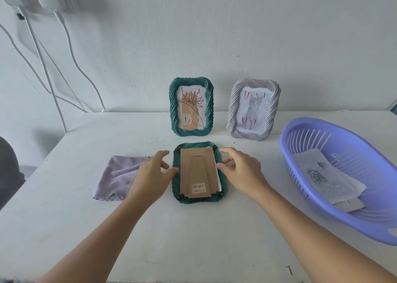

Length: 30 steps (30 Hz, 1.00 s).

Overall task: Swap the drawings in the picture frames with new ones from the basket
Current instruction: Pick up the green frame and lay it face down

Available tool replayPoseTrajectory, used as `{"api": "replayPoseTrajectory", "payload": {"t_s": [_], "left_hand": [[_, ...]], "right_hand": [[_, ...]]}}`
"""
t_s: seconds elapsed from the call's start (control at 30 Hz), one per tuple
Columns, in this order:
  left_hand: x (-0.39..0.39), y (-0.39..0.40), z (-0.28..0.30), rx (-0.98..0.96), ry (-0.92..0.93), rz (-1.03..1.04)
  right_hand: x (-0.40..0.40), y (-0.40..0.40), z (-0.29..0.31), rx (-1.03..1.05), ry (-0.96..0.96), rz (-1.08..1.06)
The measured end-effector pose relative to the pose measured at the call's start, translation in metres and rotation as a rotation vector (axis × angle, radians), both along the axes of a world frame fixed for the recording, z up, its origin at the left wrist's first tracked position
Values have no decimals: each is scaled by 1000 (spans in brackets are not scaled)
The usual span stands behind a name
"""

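A green picture frame lies face down on the white table, its brown cardboard back facing up with a white sheet edge showing on the right. My left hand hovers at its left edge, fingers relaxed, the thumb near the rim. My right hand sits at its right edge, fingertips touching the rim. Neither hand holds anything. Behind stand a second green frame with a plant drawing and a grey frame with a cat drawing. The purple basket on the right holds drawings, the top one of roses.
A folded lilac cloth lies left of the face-down frame. White cables hang down the wall at the left from plugs. A dark object sits at the left edge. The table's front edge runs near the bottom.
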<state>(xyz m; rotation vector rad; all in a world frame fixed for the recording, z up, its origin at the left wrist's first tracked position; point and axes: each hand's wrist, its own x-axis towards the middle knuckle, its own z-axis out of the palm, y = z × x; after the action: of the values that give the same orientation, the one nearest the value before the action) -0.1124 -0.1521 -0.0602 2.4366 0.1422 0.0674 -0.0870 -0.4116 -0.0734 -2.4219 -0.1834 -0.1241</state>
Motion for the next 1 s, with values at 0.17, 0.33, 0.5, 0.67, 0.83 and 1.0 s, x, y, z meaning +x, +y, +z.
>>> {"api": "replayPoseTrajectory", "payload": {"t_s": [0.17,0.33,0.5,0.67,0.83,1.0], "left_hand": [[-27,4,-5,-164,-29,-176],[-40,10,-13,-228,57,-275],[-37,13,-14,-218,80,-297],[-38,13,-11,-209,92,-323],[-38,13,-8,-220,120,-354],[-36,12,-5,-217,171,-400]], "right_hand": [[-28,-17,-1,135,93,216],[-37,-27,-3,142,196,329],[-34,-26,0,98,201,333],[-34,-25,1,90,209,322],[-33,-24,2,81,219,331],[-31,-25,0,67,233,341]]}}
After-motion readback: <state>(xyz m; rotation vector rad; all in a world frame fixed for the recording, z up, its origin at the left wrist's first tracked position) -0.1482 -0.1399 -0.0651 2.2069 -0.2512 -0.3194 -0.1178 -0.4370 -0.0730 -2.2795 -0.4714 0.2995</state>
